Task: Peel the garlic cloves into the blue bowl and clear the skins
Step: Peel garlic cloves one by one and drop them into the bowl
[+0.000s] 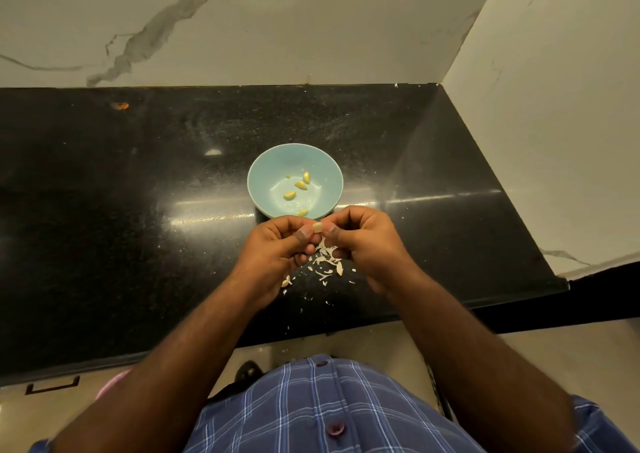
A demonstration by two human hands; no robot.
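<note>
Four peeled yellow garlic cloves [300, 185] lay in the round pale-blue ceramic bowl [263, 168], just beyond the fingers. Pinched between left hand [277, 244] and right hand [363, 241]: one small pale clove [317, 227], held above the papery white skins [327, 262] so scraps dropped onto the black stone counter [138, 210].

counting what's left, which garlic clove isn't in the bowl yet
The clove pinched between the left hand and right hand, just in front of the bowl. The other four lie peeled and yellow inside the bowl.
</note>
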